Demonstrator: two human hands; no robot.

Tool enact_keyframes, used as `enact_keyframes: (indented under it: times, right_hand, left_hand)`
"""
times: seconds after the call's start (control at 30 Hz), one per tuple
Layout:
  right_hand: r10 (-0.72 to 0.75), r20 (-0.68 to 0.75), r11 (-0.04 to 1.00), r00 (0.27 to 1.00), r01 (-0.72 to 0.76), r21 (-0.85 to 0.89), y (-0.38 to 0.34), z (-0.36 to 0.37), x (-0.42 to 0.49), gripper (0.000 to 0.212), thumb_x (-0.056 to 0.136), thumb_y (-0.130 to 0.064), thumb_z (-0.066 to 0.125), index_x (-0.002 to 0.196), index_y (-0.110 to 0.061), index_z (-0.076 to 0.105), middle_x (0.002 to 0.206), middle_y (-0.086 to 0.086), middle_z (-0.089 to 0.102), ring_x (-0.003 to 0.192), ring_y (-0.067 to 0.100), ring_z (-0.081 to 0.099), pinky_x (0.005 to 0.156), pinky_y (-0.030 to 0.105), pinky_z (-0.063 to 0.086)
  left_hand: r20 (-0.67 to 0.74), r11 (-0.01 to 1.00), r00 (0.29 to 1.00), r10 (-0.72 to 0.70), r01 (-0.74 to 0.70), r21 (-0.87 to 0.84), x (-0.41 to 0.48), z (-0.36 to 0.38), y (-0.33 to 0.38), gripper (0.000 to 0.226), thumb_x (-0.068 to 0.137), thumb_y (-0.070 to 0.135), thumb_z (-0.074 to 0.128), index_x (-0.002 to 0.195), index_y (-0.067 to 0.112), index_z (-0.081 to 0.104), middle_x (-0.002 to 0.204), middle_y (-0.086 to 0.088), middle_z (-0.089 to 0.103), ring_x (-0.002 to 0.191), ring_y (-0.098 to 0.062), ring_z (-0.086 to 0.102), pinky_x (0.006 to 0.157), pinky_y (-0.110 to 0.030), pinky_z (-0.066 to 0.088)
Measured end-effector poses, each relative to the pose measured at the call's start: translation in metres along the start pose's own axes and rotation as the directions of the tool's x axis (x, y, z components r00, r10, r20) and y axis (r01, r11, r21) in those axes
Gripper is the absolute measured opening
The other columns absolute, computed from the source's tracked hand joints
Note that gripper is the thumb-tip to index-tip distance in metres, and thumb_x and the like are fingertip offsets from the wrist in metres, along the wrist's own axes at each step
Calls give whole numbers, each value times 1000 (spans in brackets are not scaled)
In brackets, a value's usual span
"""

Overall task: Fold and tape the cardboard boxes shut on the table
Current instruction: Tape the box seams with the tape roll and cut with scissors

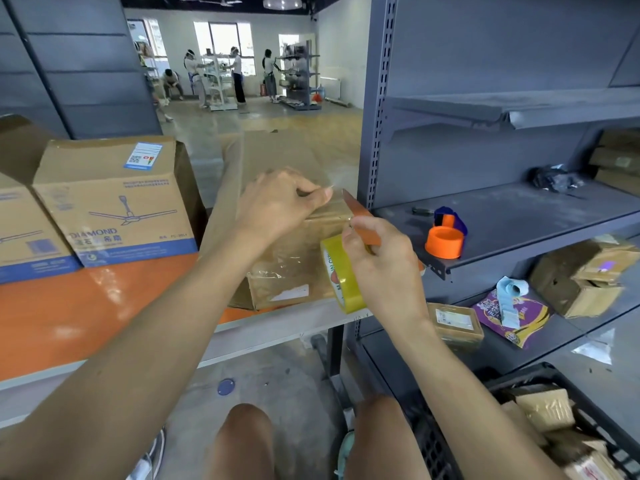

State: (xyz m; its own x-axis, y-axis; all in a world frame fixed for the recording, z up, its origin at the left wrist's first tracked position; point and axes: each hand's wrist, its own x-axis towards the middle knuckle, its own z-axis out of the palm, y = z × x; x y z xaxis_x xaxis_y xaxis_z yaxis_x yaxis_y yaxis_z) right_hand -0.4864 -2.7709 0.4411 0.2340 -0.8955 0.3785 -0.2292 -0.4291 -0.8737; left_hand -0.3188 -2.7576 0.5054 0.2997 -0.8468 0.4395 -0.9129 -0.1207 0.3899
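A small worn cardboard box [291, 271] sits at the right end of the orange table [86, 313], its top partly covered with clear tape. My left hand [277, 202] rests on the box top and pinches the free end of a tape strip. My right hand [384, 268] grips a roll of yellowish packing tape [341, 278] beside the box's right side. An orange piece [363, 223] lies under my right fingers; what it is, I cannot tell.
Two large fan-printed boxes [110, 209] stand on the table's left. A grey metal shelf unit [519, 209] on the right holds an orange and blue tape dispenser [446, 233], small parcels and a crate of boxes [561, 427]. People work far behind.
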Motion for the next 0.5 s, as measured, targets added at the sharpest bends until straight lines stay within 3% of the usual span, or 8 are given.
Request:
enact_keyframes:
  times: [0.07,0.13,0.2,0.23,0.27,0.33,0.4,0.5]
  right_hand:
    - [-9,-4,1000,1000,9,-5,2,1,-1,24,99,-34,59,121,-25,66,86,-29,60,80,-11,59,90,34,53]
    - [-18,-11,1000,1000,18,-5,4,1,-1,23,99,-34,59,120,-26,65,87,-31,60,85,-12,59,89,34,53]
    - [-20,-2,1000,1000,20,17,4,3,-3,21,100,-34,59,119,-27,63,93,-25,64,85,-2,65,89,37,55]
    - [-20,3,999,1000,20,39,5,3,-3,18,100,-35,59,117,-29,61,99,-21,66,86,4,68,89,39,55]
    - [-24,5,999,1000,24,49,6,4,-3,15,100,-35,59,114,-32,59,102,-21,66,89,6,68,88,38,55]
    - [-33,-7,998,999,33,46,8,5,-4,12,100,-38,59,111,-37,56,97,-26,63,90,3,66,86,34,54]
    - [-16,-4,996,1000,16,88,10,7,-5,14,100,-40,59,112,-36,55,91,-20,65,83,9,69,84,41,56]
    - [20,33,987,999,-25,159,14,9,-9,20,100,-47,56,116,-35,52,87,-7,69,78,12,71,79,51,58]
  left_hand:
    - [21,998,1000,-21,20,67,-1,2,2,37,95,64,54,106,37,78,127,3,66,123,-24,56,93,-36,43]
    - [15,988,997,-70,67,138,2,4,2,55,91,69,56,133,33,67,144,-2,55,138,-25,43,106,-39,39]
    - [56,979,985,-163,154,133,7,0,3,98,84,71,64,161,24,27,162,-7,33,150,-29,24,117,-40,28]
    - [72,978,979,-193,186,93,9,-2,4,107,82,69,68,163,28,11,166,-7,24,152,-31,18,120,-41,24]
    - [67,983,981,-181,178,53,9,-3,3,103,83,63,71,162,35,11,166,-5,21,152,-31,16,121,-41,23]
    - [-42,998,998,-37,39,45,7,-2,0,65,91,42,73,150,40,45,159,-1,34,147,-29,25,119,-39,26]
    - [-186,992,974,129,-126,26,2,1,-3,28,96,25,70,123,31,73,142,3,54,134,-24,40,113,-33,32]
    - [-92,968,970,227,-235,-89,-4,2,-7,18,99,36,65,108,31,79,120,14,71,118,-10,57,104,-26,39]
